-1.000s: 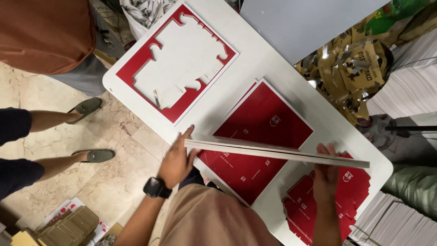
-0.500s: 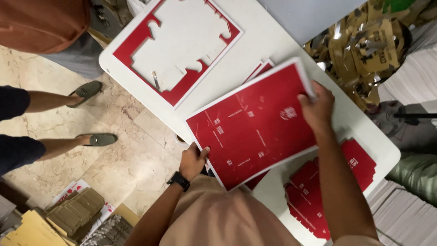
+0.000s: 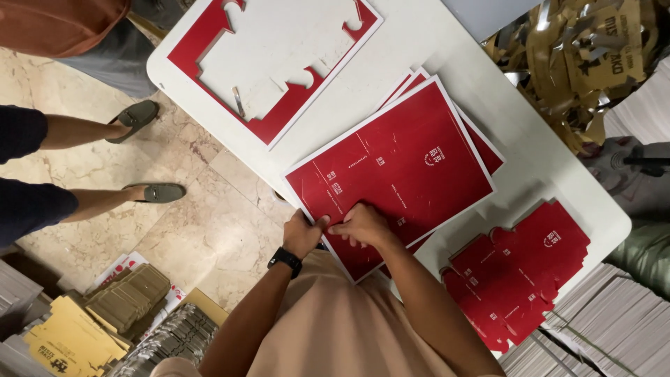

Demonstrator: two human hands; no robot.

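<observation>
hands (image 3: 333, 230) on red sheet (image 3: 391, 171)

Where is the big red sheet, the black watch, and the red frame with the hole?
big red sheet (image 3: 398, 167), head view, its middle.
black watch (image 3: 285, 260), head view, its band.
red frame (image 3: 202, 38), head view, left border.

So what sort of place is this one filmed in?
Probably a print-finishing or box-making workshop: both hands work a red die-cut sheet on a white table, beside punched-out red box blanks and a leftover red frame.
</observation>
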